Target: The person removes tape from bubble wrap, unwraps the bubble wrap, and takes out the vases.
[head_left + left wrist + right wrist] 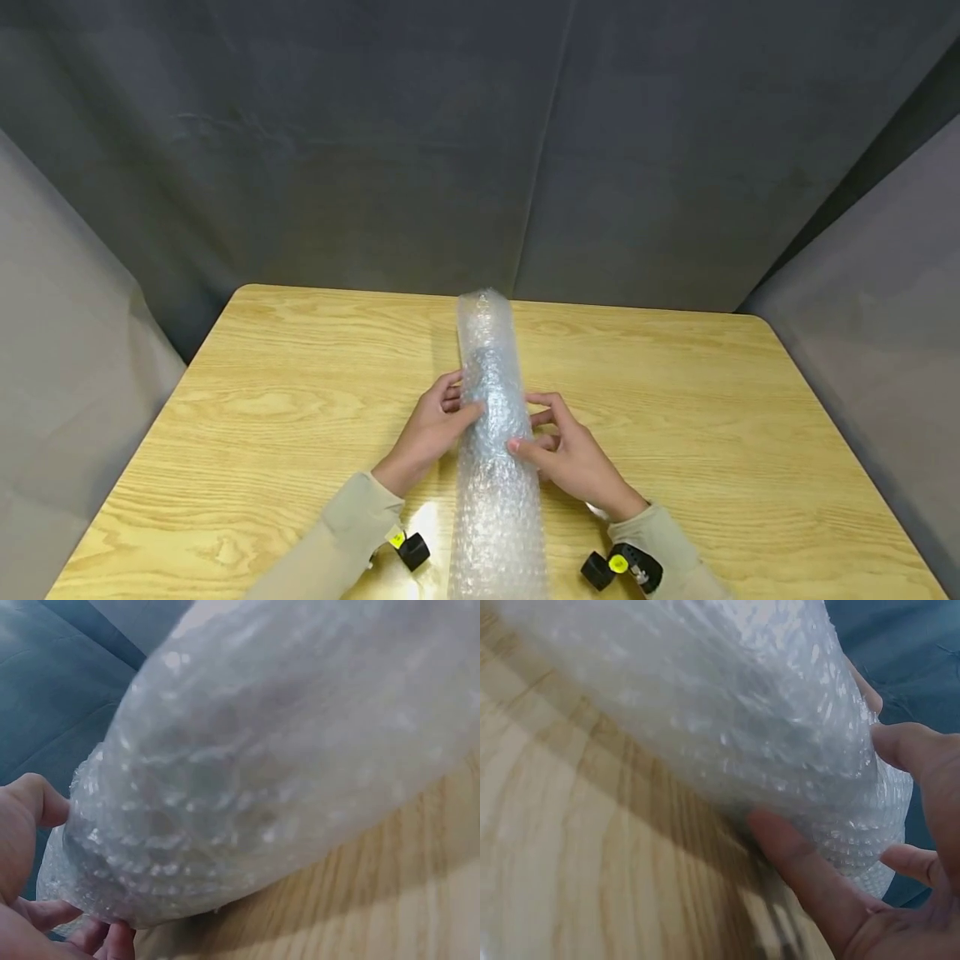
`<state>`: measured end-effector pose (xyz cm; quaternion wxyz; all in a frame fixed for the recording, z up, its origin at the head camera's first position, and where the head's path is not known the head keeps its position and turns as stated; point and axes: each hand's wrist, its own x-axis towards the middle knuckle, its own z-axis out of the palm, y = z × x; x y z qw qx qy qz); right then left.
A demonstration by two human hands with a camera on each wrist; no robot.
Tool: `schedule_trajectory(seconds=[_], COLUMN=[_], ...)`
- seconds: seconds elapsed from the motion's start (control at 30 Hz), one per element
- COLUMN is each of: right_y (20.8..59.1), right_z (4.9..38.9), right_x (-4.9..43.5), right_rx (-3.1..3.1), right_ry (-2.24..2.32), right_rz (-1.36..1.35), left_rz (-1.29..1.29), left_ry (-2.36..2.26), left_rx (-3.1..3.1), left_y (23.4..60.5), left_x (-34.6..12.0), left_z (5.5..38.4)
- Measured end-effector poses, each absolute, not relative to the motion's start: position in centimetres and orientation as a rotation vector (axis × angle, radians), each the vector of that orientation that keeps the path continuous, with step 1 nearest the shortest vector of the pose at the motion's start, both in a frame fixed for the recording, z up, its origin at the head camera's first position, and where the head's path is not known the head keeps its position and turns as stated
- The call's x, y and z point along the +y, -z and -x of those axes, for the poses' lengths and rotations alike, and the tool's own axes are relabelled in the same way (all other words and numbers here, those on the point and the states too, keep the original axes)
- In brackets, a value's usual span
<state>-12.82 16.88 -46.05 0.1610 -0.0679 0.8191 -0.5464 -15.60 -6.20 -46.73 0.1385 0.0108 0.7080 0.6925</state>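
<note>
Clear plastic bubble wrap (498, 517), gathered into a long, rounded bundle, lies lengthwise down the surface (300, 400). Its far end reaches the middle of the far edge, about halfway between the two far corners; its near end runs out of my sight towards the near edge. A bluish band (493, 387) shows about midway along it, but I can't make out what that is through the film.

Both hands grip it near the band. The left hand (427, 429) has its thumb on top and its fingers bent in at the left side; the right hand (577, 457), a little closer to the near edge, pinches it likewise from the right.

What would worry me is the wrap springing loose. I can't tell whether anything fastens it, so if both thumbs lift together, the layers could well uncurl. Holding only the middle leaves both ends unsupported, and an uneven pull might skew the bundle into a cone or let whatever makes the band slide along inside. Pinching too hard would probably burst bubbles and thin the padding. A push away from the near edge could also send the far end out past the far edge. And the black wrist camera (412, 552) on the left sleeve (337, 533) sits near enough to brush the film.
</note>
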Motion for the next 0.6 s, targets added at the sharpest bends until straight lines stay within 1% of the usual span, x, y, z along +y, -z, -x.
schedule_trajectory(seconds=[0.43,0.6], right_y=[46.7,47.2], right_z=[12.6,12.8], right_x=[17.9,18.6], right_rx=[2.193,2.136], right_ry=[1.680,1.736], right_rz=[0.226,0.282], left_rz=[-0.065,-0.005], left_ry=[-2.068,-2.136], left_rx=[1.959,1.939], left_y=[46.7,46.8], left_x=[-6.1,-5.5], left_z=[15.4,15.2])
